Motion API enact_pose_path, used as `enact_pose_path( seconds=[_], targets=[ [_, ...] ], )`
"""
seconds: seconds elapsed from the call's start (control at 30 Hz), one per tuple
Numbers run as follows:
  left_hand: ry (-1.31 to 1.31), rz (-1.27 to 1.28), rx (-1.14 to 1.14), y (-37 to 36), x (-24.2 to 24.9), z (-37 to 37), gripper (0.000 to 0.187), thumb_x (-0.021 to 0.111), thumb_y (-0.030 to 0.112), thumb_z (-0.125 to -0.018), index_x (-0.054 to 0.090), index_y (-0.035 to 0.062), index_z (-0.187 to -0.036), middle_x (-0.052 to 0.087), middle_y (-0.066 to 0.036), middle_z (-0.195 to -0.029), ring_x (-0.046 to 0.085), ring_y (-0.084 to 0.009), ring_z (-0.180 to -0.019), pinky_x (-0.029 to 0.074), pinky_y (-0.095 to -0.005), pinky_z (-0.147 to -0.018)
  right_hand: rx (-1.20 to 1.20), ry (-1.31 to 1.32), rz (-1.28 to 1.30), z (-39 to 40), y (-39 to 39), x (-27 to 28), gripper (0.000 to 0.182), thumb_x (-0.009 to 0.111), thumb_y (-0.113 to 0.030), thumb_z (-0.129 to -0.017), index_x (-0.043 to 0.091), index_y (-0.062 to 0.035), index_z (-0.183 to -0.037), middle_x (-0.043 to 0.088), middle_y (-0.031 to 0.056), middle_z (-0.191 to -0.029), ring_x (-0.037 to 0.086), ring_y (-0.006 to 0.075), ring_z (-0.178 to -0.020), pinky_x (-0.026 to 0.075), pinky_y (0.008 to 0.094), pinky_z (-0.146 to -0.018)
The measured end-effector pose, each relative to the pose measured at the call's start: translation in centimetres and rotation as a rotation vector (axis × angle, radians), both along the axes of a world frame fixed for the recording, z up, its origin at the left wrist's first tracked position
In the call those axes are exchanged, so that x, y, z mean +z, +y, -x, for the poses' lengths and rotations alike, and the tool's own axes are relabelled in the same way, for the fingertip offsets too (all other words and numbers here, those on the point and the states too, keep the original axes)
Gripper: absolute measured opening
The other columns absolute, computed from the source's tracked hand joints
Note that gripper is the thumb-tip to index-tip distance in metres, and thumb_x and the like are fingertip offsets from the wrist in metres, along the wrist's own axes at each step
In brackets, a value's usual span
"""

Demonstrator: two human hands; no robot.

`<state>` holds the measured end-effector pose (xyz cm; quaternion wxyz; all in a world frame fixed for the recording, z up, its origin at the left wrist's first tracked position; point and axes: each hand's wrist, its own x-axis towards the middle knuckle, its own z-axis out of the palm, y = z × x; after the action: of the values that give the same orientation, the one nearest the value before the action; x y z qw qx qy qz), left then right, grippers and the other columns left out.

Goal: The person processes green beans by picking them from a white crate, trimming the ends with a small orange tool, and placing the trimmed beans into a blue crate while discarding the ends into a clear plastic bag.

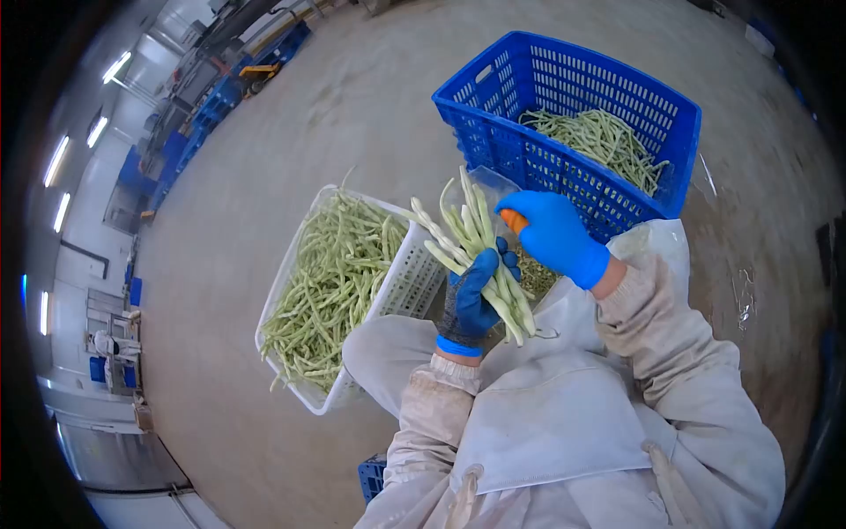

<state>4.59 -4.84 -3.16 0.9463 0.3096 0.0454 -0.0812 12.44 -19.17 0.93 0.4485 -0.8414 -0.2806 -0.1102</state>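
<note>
A bunch of long pale green beans [509,295] is held by my left hand [473,295], which wears a dark grey and blue glove with its fingers wrapped round the middle of the bunch. My right hand [560,236], in a bright blue glove, is closed round an orange handle [514,220] just right of the beans' upper ends. Any blade on the handle cannot be made out. Left of my hands stands a white crate [415,264] full of green beans [330,282]. Beyond my right hand is a blue crate [564,163] with more beans [608,141] inside.
Small bean pieces [536,275] lie in something below my hands, partly hidden. A blue crate corner [372,476] shows near my left sleeve. Blue pallets [211,104] and machinery line the far left, where a person in white [116,345] is visible. Wet marks streak the floor at right.
</note>
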Motion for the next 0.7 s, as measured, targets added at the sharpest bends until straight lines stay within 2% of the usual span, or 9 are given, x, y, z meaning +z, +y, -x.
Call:
enact_pose_path(
  seconds=[0.2,0.27,0.4,0.47,0.53,0.6,0.63,0.67,0.7],
  targets=[
    [0.019,-0.35,-0.093,-0.6,-0.7,0.7,0.031,0.06,0.016,-0.084,0.052,-0.0003,-0.109,0.059,-0.009,-0.088,0.058,-0.0193,-0.08,0.05,-0.0292,-0.07,-0.083,-0.207,0.014,-3.7,0.3,0.8,0.015,0.058,-0.008,-0.078,0.064,-0.005,-0.091,0.063,0.0185,-0.083,0.061,0.0343,-0.074,0.048,0.0367,-0.063],
    [0.063,-0.311,-0.066,-0.5,-1.7,0.8,0.03,0.06,0.015,-0.083,0.053,0.0,-0.109,0.059,-0.009,-0.088,0.058,-0.0192,-0.079,0.05,-0.0292,-0.069,-0.208,-0.288,-0.109,-5.7,-0.4,3.1,0.013,0.058,-0.013,-0.076,0.065,-0.0093,-0.086,0.061,0.0191,-0.08,0.059,0.0357,-0.071,0.048,0.0404,-0.059],
    [0.058,-0.196,0.034,1.7,-2.6,0.0,0.027,0.06,0.015,-0.084,0.054,0.0019,-0.106,0.059,-0.008,-0.089,0.059,-0.0193,-0.078,0.05,-0.03,-0.07,-0.34,-0.348,-0.501,-9.7,-5.9,4.3,0.02,0.062,-0.011,-0.078,0.064,-0.0038,-0.097,0.067,0.0125,-0.082,0.063,0.0191,-0.069,0.049,0.0299,-0.064],
    [0.099,-0.056,0.163,3.2,-3.7,-0.7,0.025,0.06,0.016,-0.085,0.055,0.0027,-0.106,0.06,-0.008,-0.089,0.059,-0.0193,-0.079,0.05,-0.0307,-0.072,-0.439,-0.136,-0.73,-9.2,-9.2,4.7,0.021,0.062,-0.007,-0.078,0.064,-0.0023,-0.098,0.067,0.0079,-0.084,0.06,0.0125,-0.072,0.048,0.0278,-0.066],
    [0.066,-0.087,0.252,4.4,-3.8,-0.9,0.024,0.059,0.015,-0.085,0.056,0.0019,-0.105,0.059,-0.008,-0.089,0.058,-0.0184,-0.08,0.049,-0.0303,-0.074,-0.534,-0.017,-0.642,-9.3,-11.4,1.4,0.024,0.06,-0.005,-0.076,0.064,-0.0024,-0.099,0.066,0.0131,-0.086,0.061,0.02,-0.072,0.049,0.0306,-0.068],
    [0.023,-0.1,0.394,5.1,-4.1,-1.6,0.024,0.062,0.012,-0.084,0.055,0.0012,-0.105,0.058,-0.007,-0.089,0.057,-0.0174,-0.081,0.049,-0.0303,-0.074,-0.125,-0.051,0.346,-7.9,-11.5,-4.0,0.031,0.058,-0.003,-0.072,0.062,-0.0023,-0.102,0.063,0.0185,-0.087,0.059,0.0299,-0.076,0.048,0.0364,-0.074],
    [0.022,-0.095,0.387,5.2,-3.8,-1.9,0.024,0.062,0.012,-0.084,0.055,0.0012,-0.105,0.058,-0.007,-0.089,0.057,-0.0174,-0.081,0.049,-0.0303,-0.074,-0.008,-0.054,0.464,-5.0,-10.2,-4.7,0.038,0.057,-0.004,-0.068,0.061,-0.0029,-0.106,0.059,0.0233,-0.089,0.056,0.0369,-0.082,0.046,0.0416,-0.078],
    [-0.038,-0.198,0.495,5.2,-3.3,-2.1,0.025,0.062,0.01,-0.084,0.054,0.001,-0.105,0.058,-0.007,-0.089,0.057,-0.0173,-0.081,0.049,-0.0304,-0.073,0.114,-0.056,0.476,-4.5,-10.2,-8.3,0.042,0.058,-0.005,-0.069,0.059,-0.0043,-0.111,0.058,0.0226,-0.095,0.056,0.0364,-0.086,0.046,0.0426,-0.08],
    [-0.1,-0.298,0.607,5.3,-2.7,-2.4,0.026,0.062,0.008,-0.083,0.053,0.0008,-0.106,0.058,-0.007,-0.09,0.057,-0.0172,-0.08,0.049,-0.0306,-0.072,0.184,0.024,0.271,-2.6,-8.7,-8.2,0.042,0.057,-0.006,-0.073,0.057,-0.0049,-0.114,0.059,0.0207,-0.098,0.057,0.0352,-0.086,0.046,0.0408,-0.08]
  ],
)
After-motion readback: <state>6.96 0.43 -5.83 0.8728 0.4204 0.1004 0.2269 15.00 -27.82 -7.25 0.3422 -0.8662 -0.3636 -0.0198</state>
